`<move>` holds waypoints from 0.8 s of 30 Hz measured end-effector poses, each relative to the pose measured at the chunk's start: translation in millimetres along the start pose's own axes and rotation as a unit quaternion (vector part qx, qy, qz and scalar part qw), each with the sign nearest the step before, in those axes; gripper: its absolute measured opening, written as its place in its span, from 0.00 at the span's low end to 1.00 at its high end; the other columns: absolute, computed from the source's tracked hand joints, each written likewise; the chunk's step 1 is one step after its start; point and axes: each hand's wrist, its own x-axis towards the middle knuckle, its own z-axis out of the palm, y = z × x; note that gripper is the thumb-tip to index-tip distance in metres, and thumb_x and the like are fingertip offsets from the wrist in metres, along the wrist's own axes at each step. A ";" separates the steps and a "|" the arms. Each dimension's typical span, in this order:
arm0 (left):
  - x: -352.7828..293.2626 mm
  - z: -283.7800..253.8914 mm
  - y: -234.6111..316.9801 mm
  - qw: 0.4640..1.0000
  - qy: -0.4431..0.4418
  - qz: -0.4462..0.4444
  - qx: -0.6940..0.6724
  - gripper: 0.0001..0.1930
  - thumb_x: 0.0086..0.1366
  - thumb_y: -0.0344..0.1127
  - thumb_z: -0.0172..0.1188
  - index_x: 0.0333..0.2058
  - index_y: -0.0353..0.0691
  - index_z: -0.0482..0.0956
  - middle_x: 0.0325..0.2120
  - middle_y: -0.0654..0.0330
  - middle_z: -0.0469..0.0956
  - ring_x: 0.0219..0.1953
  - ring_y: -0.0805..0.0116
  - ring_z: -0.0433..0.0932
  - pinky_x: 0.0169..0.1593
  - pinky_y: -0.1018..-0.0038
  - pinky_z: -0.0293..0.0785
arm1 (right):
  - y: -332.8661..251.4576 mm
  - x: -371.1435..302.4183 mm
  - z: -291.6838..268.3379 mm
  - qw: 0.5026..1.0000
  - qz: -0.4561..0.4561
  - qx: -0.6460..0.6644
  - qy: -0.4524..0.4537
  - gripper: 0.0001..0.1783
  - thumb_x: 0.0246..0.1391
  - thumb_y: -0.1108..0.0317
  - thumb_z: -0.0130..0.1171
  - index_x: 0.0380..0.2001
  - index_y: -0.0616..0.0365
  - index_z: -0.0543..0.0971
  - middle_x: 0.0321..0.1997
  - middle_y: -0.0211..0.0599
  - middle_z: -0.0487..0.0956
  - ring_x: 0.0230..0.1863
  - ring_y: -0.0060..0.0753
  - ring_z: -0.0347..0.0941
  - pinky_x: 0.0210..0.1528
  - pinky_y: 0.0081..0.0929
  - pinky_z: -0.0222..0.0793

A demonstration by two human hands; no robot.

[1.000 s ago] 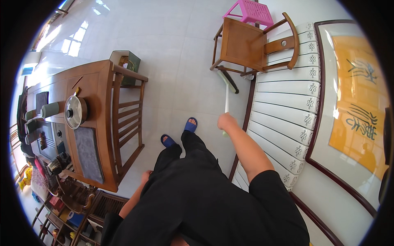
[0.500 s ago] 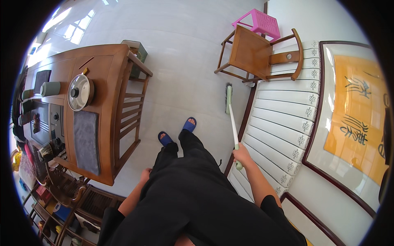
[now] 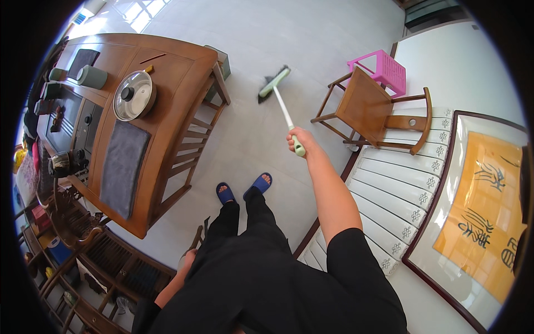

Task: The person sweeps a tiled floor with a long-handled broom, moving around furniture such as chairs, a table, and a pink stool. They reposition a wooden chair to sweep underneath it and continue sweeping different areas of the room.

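Note:
A short broom (image 3: 283,109) with a white shaft, pale green head and dark bristles reaches out ahead of me over the tiled floor. My right hand (image 3: 301,140) is closed round its green grip, with the arm stretched forward. The bristles meet the floor between the wooden table and the wooden chair, and the head looks slightly blurred. My left hand (image 3: 191,258) hangs low beside my left thigh, next to a piece of dark wooden furniture. Its fingers are mostly hidden.
On the left, a wooden table (image 3: 176,64) carries a lidded pan (image 3: 135,96), a grey cloth (image 3: 123,170) and cups. A wooden chair (image 3: 371,106) and a pink stool (image 3: 391,72) stand at right, by a white radiator (image 3: 389,195) and a framed panel (image 3: 445,267).
My right hand has swung the broom forward and left, from beside the radiator to the open floor. The broom head has turned. My view has shifted, and my left hand stays low.

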 end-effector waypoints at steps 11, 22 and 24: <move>0.0 -48.3 84.2 1.000 -0.007 -0.003 0.023 0.16 0.57 0.39 0.54 0.40 0.36 0.80 0.38 0.46 0.79 0.43 0.49 0.78 0.48 0.61 0.73 | 73.6 -135.1 14.5 0.977 -0.033 -0.206 0.031 0.15 0.51 0.76 0.47 0.44 0.57 0.66 0.20 0.31 0.68 0.12 0.24 0.64 0.12 0.26 0.60; 8.8 -16.1 40.8 0.995 0.090 -0.008 -0.035 0.17 0.54 0.40 0.55 0.37 0.35 0.82 0.37 0.45 0.80 0.43 0.48 0.78 0.49 0.62 0.73 | -8.2 -104.9 -0.1 0.885 0.178 -0.416 -0.111 0.13 0.50 0.76 0.51 0.41 0.56 0.71 0.20 0.30 0.70 0.14 0.21 0.64 0.16 0.24 0.62; 1.2 9.7 28.7 0.993 0.113 -0.001 -0.044 0.17 0.54 0.41 0.56 0.37 0.34 0.82 0.36 0.45 0.80 0.42 0.49 0.79 0.48 0.62 0.74 | -50.3 -66.1 0.6 0.851 0.196 -0.467 -0.141 0.12 0.50 0.74 0.52 0.40 0.55 0.71 0.21 0.31 0.71 0.15 0.21 0.64 0.15 0.24 0.62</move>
